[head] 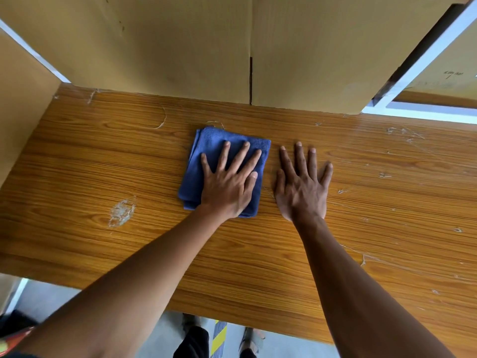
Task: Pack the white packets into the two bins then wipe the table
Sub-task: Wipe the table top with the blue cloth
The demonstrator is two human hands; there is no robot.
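Note:
A folded blue cloth (206, 151) lies on the wooden table (103, 164) near its middle. My left hand (228, 184) presses flat on the cloth with straight, spread fingers. My right hand (302, 187) rests flat on the bare wood just to the right of the cloth, fingers spread, holding nothing. No white packets and no bins are in view.
Tall cardboard panels (180, 42) stand along the table's far edge, and another cardboard wall (23, 104) closes the left side. Scuffs and pale marks (121, 211) dot the wood. The table's near edge runs across the bottom, with the floor and my feet below it.

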